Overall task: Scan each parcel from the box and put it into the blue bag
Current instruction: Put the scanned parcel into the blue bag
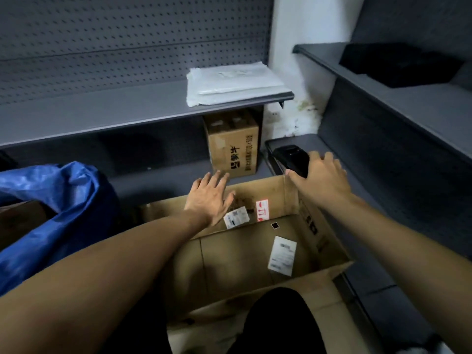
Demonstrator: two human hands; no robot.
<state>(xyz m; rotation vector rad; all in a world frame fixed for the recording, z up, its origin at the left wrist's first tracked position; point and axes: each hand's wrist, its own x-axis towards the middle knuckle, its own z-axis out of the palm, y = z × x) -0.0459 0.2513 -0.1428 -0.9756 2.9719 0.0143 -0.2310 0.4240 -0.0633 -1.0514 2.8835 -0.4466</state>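
Box (255, 254): open, centre near, long axis near-left to far-right; blue bag (51, 200) at left; left hand (210, 198) spread, empty, over far flap; right hand (321, 180) grips black scanner (291, 157) pointing far-left; white parcel (233, 83) on far shelf (102, 113).

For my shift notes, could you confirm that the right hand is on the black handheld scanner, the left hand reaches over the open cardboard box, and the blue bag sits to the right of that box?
One detail is wrong: the head view shows the blue bag to the left of the open cardboard box, not the right. The right hand is on the black handheld scanner, and the left hand reaches over the box.
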